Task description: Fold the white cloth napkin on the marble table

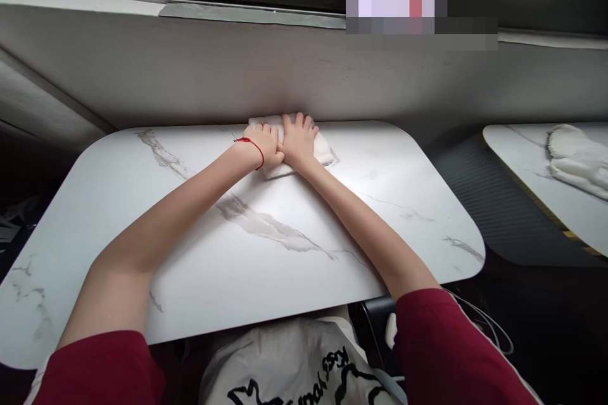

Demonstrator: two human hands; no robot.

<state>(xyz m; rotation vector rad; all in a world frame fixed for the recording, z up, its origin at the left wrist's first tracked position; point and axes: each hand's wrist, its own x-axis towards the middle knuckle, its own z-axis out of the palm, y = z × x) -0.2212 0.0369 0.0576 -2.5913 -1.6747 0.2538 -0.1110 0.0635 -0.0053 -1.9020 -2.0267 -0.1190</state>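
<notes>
A folded white cloth [324, 150] lies flat on the white marble-patterned table [199, 278], near its far edge by the wall. My left hand [264, 144], with a red string bracelet [260, 155] at the wrist, is closed on the cloth's left part, fingers curled. Beside it, my right hand [298, 139] presses down on the middle of the cloth, palm flat and fingers spread. The thumb side of the left hand touches the right hand. Both arms reach forward across the tabletop.
A pale wall [190, 69] runs along the table's far edge. On the right, past a dark gap, another white table [517, 152] bears a crumpled white cloth [582, 161]. A white cable [489, 326] hangs at the lower right. A printed light fabric [285, 354] covers my lap.
</notes>
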